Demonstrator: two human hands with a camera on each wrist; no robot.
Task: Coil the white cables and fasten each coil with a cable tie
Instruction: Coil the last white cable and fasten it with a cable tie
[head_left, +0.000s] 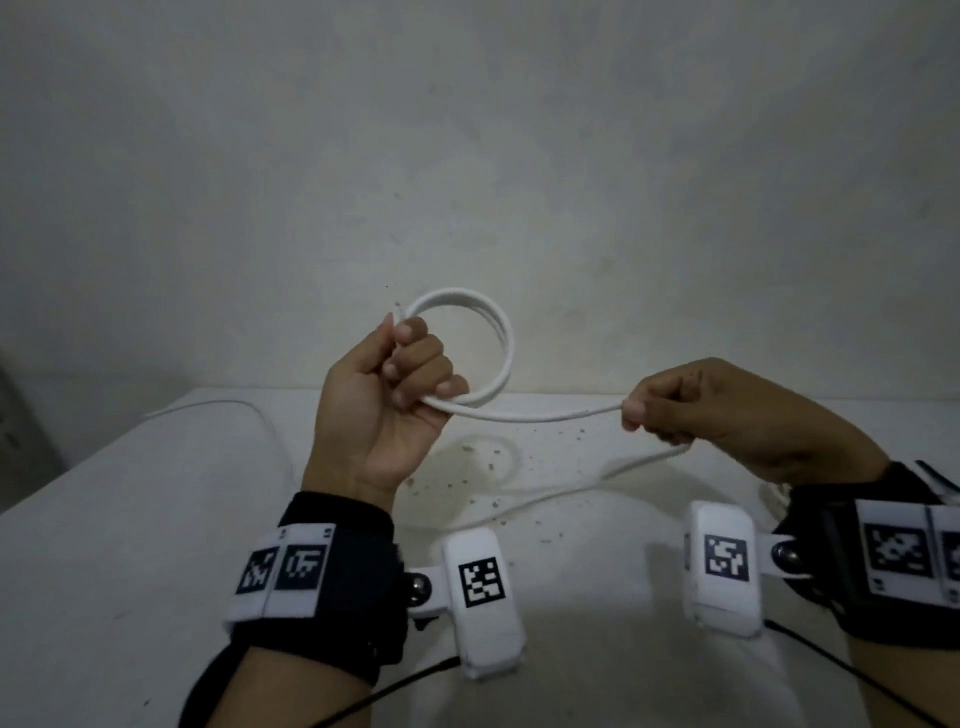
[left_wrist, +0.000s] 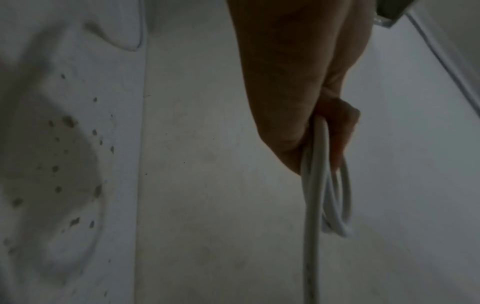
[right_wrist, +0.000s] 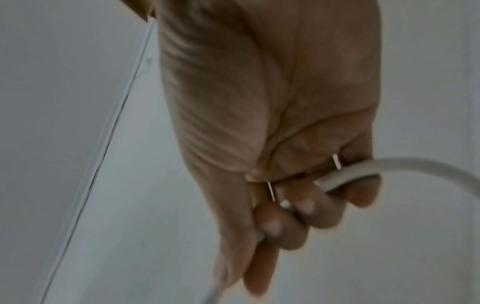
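The left hand (head_left: 387, 400) had its grip closed around a round coil (head_left: 470, 348) of white cable (head_left: 540, 415), which rose above its fingers. From that grip one strand ran across to the right hand (head_left: 727, 410), whose fingers were curled tight around it. Beyond the right grip the cable dropped and trailed back across the white table (head_left: 130, 545), below both hands. A second white cord (head_left: 208, 405) lay on the table, out past the left hand.
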